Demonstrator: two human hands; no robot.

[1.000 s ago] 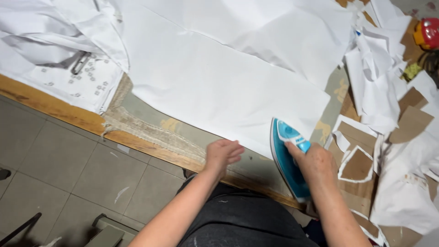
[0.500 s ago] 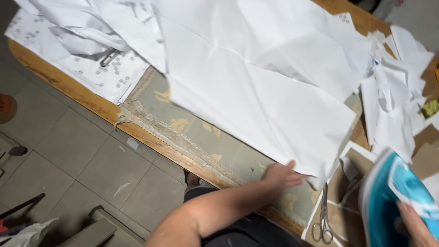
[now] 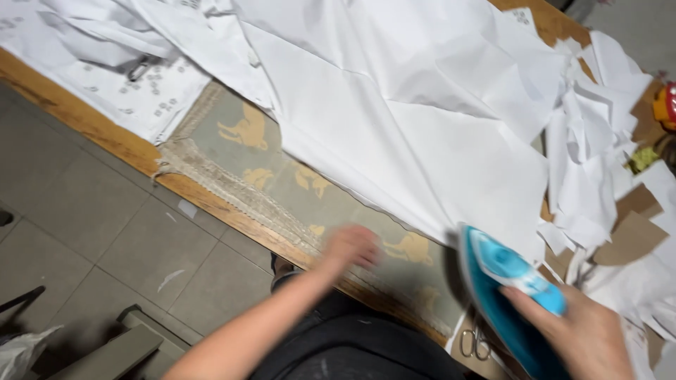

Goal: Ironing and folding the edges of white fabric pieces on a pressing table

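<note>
My right hand (image 3: 588,338) grips the handle of a blue and white clothes iron (image 3: 503,281) at the lower right, by the near corner of a large white cloth (image 3: 422,134) spread over the table. My left hand (image 3: 352,246) is blurred with motion over a grey-green mat with tan animal figures (image 3: 274,169); it holds nothing and its fingers look loosely curled. The hand is apart from the white cloth's edge.
A wooden table edge (image 3: 91,127) runs diagonally. White patterned fabric (image 3: 127,91) lies at the left. White scraps (image 3: 591,141) and brown cardboard pieces (image 3: 630,236) pile at the right. Scissors (image 3: 475,343) lie by the iron. Grey tiled floor (image 3: 91,239) lies below.
My right hand has brought the iron back leftward, close to the white cloth's corner. My left hand has drawn off the cloth edge onto the mat. The camera view has shifted.
</note>
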